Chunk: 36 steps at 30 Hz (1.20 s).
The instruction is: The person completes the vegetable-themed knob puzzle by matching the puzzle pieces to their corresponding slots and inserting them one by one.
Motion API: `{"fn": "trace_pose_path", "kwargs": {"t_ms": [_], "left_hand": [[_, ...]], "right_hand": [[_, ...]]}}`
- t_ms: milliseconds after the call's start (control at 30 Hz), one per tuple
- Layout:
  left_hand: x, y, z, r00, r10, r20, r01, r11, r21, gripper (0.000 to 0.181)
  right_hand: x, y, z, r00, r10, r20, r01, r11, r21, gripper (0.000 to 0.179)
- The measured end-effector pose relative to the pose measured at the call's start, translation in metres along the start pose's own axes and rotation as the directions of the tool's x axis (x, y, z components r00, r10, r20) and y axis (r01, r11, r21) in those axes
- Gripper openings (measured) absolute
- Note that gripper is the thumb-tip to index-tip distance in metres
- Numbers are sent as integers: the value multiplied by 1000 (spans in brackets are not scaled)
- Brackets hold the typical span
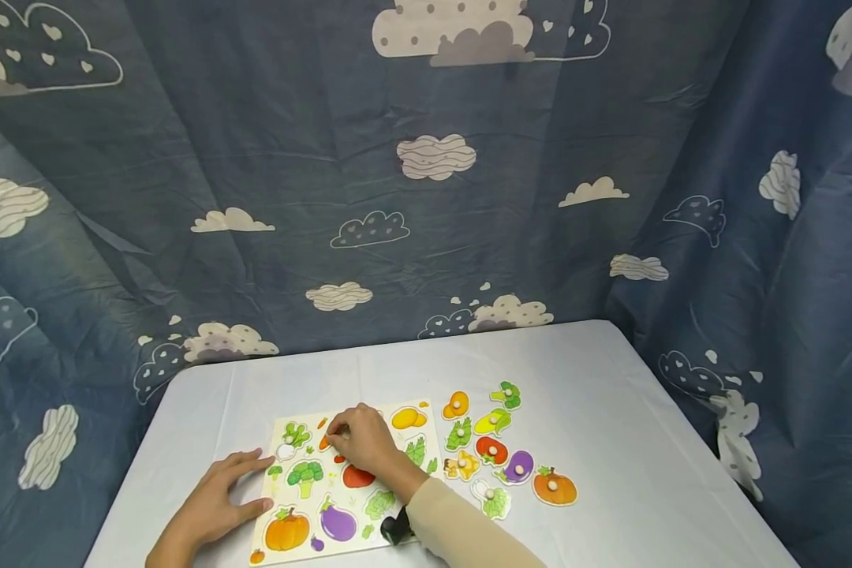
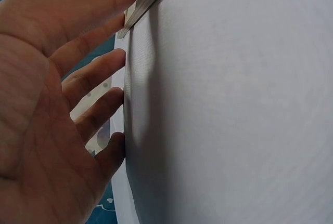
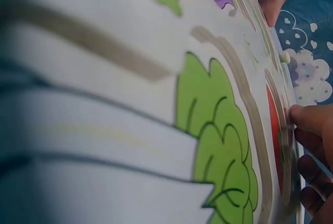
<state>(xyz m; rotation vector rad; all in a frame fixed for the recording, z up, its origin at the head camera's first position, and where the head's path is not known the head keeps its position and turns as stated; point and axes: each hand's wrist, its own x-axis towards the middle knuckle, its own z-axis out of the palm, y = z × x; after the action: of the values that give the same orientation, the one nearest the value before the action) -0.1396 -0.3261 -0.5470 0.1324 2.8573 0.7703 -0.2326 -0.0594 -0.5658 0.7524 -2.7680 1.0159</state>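
A vegetable puzzle board (image 1: 312, 482) lies on the white table. My right hand (image 1: 369, 440) reaches over its upper part, fingers curled and pinching an orange carrot piece (image 1: 324, 442) that they mostly cover. In the right wrist view the thumb (image 3: 307, 117) is low at the board's far side, near the red tomato picture (image 3: 274, 135). My left hand (image 1: 216, 498) is spread at the board's left edge, with index fingertip and thumb touching it. In the left wrist view the thumb (image 2: 78, 5) meets the board's side edge (image 2: 148, 7). A radish (image 1: 286, 451) shows at the board's upper left.
Loose knobbed pieces lie right of the board: pumpkin (image 1: 555, 487), eggplant (image 1: 517, 468), tomato (image 1: 491, 450), corn (image 1: 493, 422), broccoli (image 1: 506, 395), cabbage (image 1: 493, 501) and several others. A black strap or device (image 1: 395, 528) is on my right wrist. A cloud-print curtain (image 1: 369, 181) hangs behind the table.
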Motion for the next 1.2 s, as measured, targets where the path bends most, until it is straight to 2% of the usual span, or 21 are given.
{"fn": "trace_pose_path", "kwargs": {"t_ms": [233,500,633,800,967,1200], "left_hand": [[-1,0,0,1000,-4,-10,4,1000,-6,74],[-3,0,2,1000,8,-25,-8,1000,-14,73],[-3,0,1,1000,16,-22,-16,1000,-7,74],[-3,-2,1,999,29,-30,-29,1000,-1,73],[-2,-4,2,999,41,-33,-41,999,3,73],[-2,-2,1,1000,24,-12,-24,1000,1,74]], "right_hand": [[0,1,-1,1000,2,14,-2,1000,-8,4],[-4,6,-9,1000,29,12,-30,995,97,5],[-8,14,-20,1000,29,3,-29,994,109,10],[-14,25,-35,1000,14,-7,-14,997,77,13],[-20,35,-50,999,31,-16,-30,999,29,12],[-30,50,-74,998,50,-30,-51,999,-5,14]]}}
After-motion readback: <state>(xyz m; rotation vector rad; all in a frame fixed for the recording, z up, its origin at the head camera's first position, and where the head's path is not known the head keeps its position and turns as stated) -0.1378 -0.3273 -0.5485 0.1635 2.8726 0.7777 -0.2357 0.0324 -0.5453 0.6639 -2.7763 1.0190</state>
